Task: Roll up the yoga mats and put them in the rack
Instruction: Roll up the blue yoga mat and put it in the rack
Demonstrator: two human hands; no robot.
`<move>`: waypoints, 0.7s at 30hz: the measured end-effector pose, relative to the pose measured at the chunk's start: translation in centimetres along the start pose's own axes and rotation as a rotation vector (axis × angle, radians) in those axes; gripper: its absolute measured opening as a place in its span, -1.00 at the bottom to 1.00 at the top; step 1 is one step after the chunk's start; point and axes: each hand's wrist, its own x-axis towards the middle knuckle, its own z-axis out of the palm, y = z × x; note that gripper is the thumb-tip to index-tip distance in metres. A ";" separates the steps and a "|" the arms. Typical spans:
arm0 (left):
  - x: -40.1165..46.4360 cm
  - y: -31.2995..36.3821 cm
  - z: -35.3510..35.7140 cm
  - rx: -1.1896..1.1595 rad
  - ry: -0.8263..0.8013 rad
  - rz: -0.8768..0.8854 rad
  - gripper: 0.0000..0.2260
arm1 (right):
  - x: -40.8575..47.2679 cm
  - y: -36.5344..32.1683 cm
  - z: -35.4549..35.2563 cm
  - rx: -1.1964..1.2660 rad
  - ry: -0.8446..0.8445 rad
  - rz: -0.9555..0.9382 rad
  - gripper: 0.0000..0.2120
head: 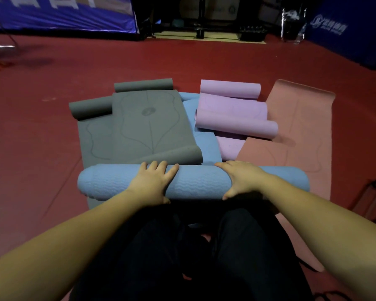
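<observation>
Rolling the blue mat (193, 181), now a thick roll across the floor (41, 148) just before the knees. Left hand (152, 181) and right hand (241, 179) pressing on top, fingers spread flat, gripping nothing. Blue tail (206, 146) left to roll, running ahead under the grey mats (139, 127). Grey, pink (232, 114) and salmon (300, 127) mats part-rolled or flat, all to do. Dark frame (373, 198) at right edge, perhaps the rack; no mat stowed.
</observation>
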 end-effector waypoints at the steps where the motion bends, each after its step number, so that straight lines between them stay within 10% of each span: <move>1: 0.1 0.0 -0.4 -0.009 0.002 0.002 -0.02 | 0.0 0.1 -0.2 0.003 0.000 0.001 0.09; 13: -2.8 -0.2 -5.6 -0.092 -0.029 0.048 -0.05 | -3.7 0.2 -4.3 0.075 -0.049 -0.085 0.01; 21: -3.4 -0.7 -7.2 -0.347 -0.272 0.110 -0.14 | -2.9 0.6 -4.4 0.343 -0.440 -0.081 -0.12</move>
